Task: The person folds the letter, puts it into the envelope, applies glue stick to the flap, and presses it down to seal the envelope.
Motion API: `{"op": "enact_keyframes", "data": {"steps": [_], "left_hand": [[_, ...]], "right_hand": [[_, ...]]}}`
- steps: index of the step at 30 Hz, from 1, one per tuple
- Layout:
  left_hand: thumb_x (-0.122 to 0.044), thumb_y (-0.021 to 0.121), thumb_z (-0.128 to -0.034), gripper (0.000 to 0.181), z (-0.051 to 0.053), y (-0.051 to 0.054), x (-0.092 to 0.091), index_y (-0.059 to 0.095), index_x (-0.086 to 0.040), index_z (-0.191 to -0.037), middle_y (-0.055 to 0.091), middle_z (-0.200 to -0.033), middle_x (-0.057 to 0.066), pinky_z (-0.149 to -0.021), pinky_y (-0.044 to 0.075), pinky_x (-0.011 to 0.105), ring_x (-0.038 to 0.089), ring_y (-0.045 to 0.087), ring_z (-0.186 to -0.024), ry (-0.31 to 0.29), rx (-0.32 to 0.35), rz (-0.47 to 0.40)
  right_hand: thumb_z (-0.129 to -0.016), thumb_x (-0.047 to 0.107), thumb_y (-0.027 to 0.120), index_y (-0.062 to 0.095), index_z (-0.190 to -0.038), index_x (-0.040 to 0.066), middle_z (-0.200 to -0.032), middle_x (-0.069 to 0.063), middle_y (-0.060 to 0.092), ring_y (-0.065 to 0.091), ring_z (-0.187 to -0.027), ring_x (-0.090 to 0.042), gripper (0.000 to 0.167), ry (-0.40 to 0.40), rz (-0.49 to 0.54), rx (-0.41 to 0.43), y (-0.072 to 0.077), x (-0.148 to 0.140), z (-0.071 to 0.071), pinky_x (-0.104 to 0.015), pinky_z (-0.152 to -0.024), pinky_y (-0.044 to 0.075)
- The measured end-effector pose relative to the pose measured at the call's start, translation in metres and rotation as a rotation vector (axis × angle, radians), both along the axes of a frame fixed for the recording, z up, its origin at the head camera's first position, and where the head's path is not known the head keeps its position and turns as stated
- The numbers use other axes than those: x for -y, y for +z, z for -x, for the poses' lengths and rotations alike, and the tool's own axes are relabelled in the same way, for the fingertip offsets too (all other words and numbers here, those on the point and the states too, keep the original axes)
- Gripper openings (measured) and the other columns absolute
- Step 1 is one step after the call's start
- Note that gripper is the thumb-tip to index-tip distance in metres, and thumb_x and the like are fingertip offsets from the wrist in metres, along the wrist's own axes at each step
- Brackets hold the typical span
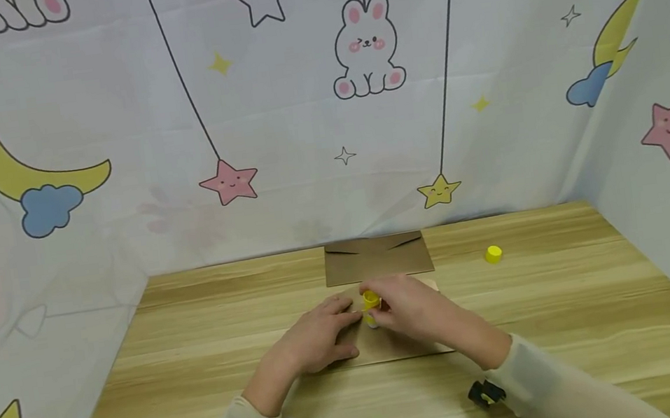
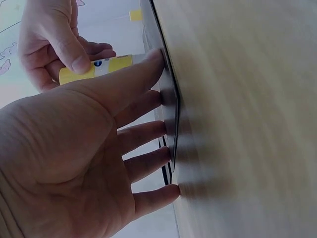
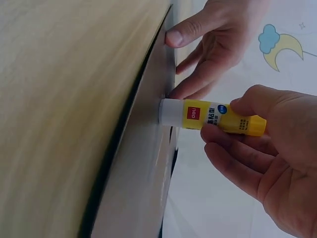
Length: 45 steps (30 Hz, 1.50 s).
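Observation:
My right hand (image 1: 412,308) pinches a yellow and white glue stick (image 3: 198,115) between thumb and fingers. The glue stick stands upright, its white end down against a brown paper envelope (image 1: 391,348). Beside it, the fingertips of my left hand (image 1: 320,334) rest on the left part of this envelope, with the fingers spread and fairly straight. In the left wrist view, the left thumb and several fingers touch the paper, and the little finger reaches past its edge to the table. The glue stick's tip is hidden against the paper.
A second brown envelope (image 1: 378,260) lies behind the first, near the back edge of the wood-grain table (image 1: 222,365). A yellow cap (image 1: 493,254) stands at the back right. A white cloth (image 1: 297,115) printed with stars and rabbits hangs behind the table and along its sides.

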<state>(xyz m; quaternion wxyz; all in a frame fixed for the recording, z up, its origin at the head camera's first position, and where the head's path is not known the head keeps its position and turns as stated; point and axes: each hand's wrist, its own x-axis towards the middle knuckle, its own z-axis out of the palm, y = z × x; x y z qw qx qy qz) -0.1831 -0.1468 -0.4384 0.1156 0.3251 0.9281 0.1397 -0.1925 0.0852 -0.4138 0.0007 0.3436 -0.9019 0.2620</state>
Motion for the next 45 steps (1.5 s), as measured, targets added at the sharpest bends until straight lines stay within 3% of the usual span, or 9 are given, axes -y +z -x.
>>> {"op": "enact_keyframes", "data": {"steps": [10,17,23,30,34,41,45], "left_hand": [[-0.031,0.078,-0.0996,0.060,-0.001,0.002,0.000,0.060,-0.006,-0.151,0.042,-0.164,0.021,-0.119,0.036,0.060,0.041,0.033,-0.154,-0.014,-0.014,-0.015],[-0.033,0.077,-0.1001,0.060,-0.001,0.002,0.000,0.059,-0.008,-0.152,0.041,-0.165,0.019,-0.120,0.035,0.059,0.040,0.032,-0.155,-0.002,-0.004,-0.003],[-0.034,0.078,-0.0995,0.061,-0.001,0.002,0.001,0.059,-0.009,-0.152,0.042,-0.164,0.018,-0.118,0.037,0.062,0.040,0.035,-0.153,0.006,-0.014,0.005],[-0.035,0.079,-0.0982,0.062,-0.001,0.004,-0.002,0.060,-0.011,-0.152,0.043,-0.163,0.017,-0.115,0.039,0.065,0.039,0.038,-0.152,0.022,-0.014,0.016],[-0.035,0.082,-0.0965,0.061,0.000,0.006,-0.004,0.062,-0.011,-0.149,0.047,-0.160,0.017,-0.112,0.043,0.063,0.039,0.043,-0.148,0.025,-0.033,0.033],[-0.036,0.083,-0.0948,0.061,0.001,0.009,-0.008,0.063,-0.012,-0.147,0.052,-0.155,0.014,-0.110,0.045,0.062,0.035,0.045,-0.145,0.029,-0.059,0.054],[-0.033,0.084,-0.0943,0.056,0.004,0.010,-0.010,0.066,-0.009,-0.141,0.058,-0.147,0.012,-0.107,0.048,0.060,0.035,0.052,-0.137,0.014,-0.116,-0.014]], "right_hand": [[-0.095,0.006,0.078,0.067,-0.114,0.008,-0.093,0.003,0.069,0.064,-0.077,-0.009,0.022,-0.004,-0.061,-0.035,0.004,-0.022,0.001,-0.029,-0.069,0.056],[-0.094,0.006,0.078,0.068,-0.121,0.004,-0.096,0.001,0.071,0.066,-0.078,-0.011,0.028,-0.039,-0.082,-0.034,0.007,-0.038,0.000,-0.028,-0.069,0.056],[-0.097,0.011,0.077,0.068,-0.129,0.004,-0.097,0.004,0.071,0.062,-0.080,-0.007,0.033,-0.085,-0.051,0.028,0.012,-0.048,0.001,-0.027,-0.071,0.056],[-0.100,0.024,0.078,0.068,-0.113,0.010,-0.088,0.008,0.068,0.064,-0.078,-0.009,0.022,-0.152,0.116,0.092,0.025,-0.062,0.004,-0.029,-0.067,0.056],[-0.099,0.027,0.079,0.068,-0.109,0.012,-0.083,0.006,0.069,0.065,-0.072,-0.017,0.021,-0.201,0.228,0.131,0.028,-0.066,0.008,-0.030,-0.060,0.055],[-0.103,0.027,0.074,0.066,-0.114,0.005,-0.085,-0.009,0.073,0.071,-0.074,-0.032,0.026,-0.313,0.447,0.235,0.026,-0.071,0.015,-0.031,-0.059,0.058],[-0.105,0.023,0.071,0.063,-0.118,0.000,-0.092,-0.019,0.073,0.073,-0.077,-0.031,0.028,-0.352,0.619,0.336,0.027,-0.073,0.020,-0.032,-0.064,0.062]]}}
